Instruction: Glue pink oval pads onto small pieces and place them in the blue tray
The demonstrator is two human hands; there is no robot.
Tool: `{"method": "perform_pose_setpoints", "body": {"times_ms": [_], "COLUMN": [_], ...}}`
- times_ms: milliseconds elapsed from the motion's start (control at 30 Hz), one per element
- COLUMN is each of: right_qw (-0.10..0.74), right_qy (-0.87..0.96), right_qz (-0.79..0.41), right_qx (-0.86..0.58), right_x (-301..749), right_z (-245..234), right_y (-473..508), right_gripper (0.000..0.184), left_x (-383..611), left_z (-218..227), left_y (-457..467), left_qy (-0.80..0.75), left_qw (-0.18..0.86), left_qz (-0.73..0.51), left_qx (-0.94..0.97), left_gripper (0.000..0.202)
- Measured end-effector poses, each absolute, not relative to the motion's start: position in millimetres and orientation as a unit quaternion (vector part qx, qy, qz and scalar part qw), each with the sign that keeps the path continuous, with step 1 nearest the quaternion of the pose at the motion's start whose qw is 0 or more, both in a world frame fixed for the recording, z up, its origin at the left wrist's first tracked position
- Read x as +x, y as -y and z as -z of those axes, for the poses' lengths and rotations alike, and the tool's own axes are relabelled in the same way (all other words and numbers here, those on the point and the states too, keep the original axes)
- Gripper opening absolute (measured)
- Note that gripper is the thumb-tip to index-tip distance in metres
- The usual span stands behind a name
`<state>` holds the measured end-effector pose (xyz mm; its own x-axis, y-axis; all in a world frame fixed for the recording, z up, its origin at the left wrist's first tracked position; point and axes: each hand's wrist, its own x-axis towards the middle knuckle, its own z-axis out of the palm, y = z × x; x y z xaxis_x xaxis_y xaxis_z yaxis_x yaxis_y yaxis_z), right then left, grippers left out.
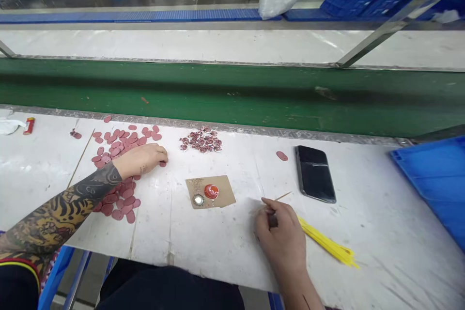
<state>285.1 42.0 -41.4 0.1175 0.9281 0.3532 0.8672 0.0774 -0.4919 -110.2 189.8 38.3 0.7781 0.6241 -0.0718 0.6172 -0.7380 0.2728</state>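
My left hand [141, 160] reaches over a spread of dull red oval pieces [129, 201]. Its fingers are pinched at one red oval piece [163, 164], right of the heap. My right hand [281, 235] rests on the table with fingers curled; a thin wooden stick [284, 196] pokes out beyond its index finger. Between my hands lies a brown cardboard piece [225, 191]. On it are a glossy orange-red blob [211, 191], a round silvery piece [198, 199] and tiny specks. Behind the cardboard is a pile of small shiny dark red pieces [201, 140].
A black phone [315, 173] lies at right, near a lone red oval [282, 156]. Yellow strips [329, 242] lie beside my right hand. A blue bin [432, 169] borders the right side. A green belt [218, 92] runs behind the table; a red lighter-like item [29, 126] sits far left.
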Motion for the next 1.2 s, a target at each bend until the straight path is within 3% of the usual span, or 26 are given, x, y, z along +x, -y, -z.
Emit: {"method": "perform_pose_setpoints", "body": {"times_ms": [133,233,400,533,733,1200], "right_qw": [0.38,0.412,0.333,0.281,0.437,0.353], "right_qy": [0.665,0.656,0.657,0.661,0.622,0.694], "right_qz": [0.015,-0.029,-0.227,-0.27,-0.291,-0.16], "right_qx": [-0.643,-0.632,-0.637,-0.641,-0.581,-0.607], "right_x": [277.3,268.7,254.6,245.6,215.1,176.1], "right_z": [29.3,12.2,-0.1,9.6,12.4,31.0], "right_y": [-28.4,-8.9,5.5,-1.6,-12.2,-29.3], "right_gripper": [0.015,0.016,0.023,0.026,0.024,0.019], "left_x": [-104.6,-91.5,-72.1,-61.0,-42.7,-20.1], "left_z": [-28.7,-27.8,-21.9,-13.9,-8.0,-1.5], "left_y": [-169.2,-140.9,-80.2,-44.3,-13.2,-3.2], "left_qy": [-0.366,-0.371,-0.355,-0.379,-0.513,-0.512], "left_qw": [0.119,0.087,0.06,0.104,0.149,0.204], "left_qz": [-0.019,-0.003,-0.008,-0.048,-0.121,-0.155], "left_qx": [0.923,0.925,0.933,0.918,0.837,0.82], "left_gripper": [0.019,0.02,0.018,0.016,0.019,0.016]}}
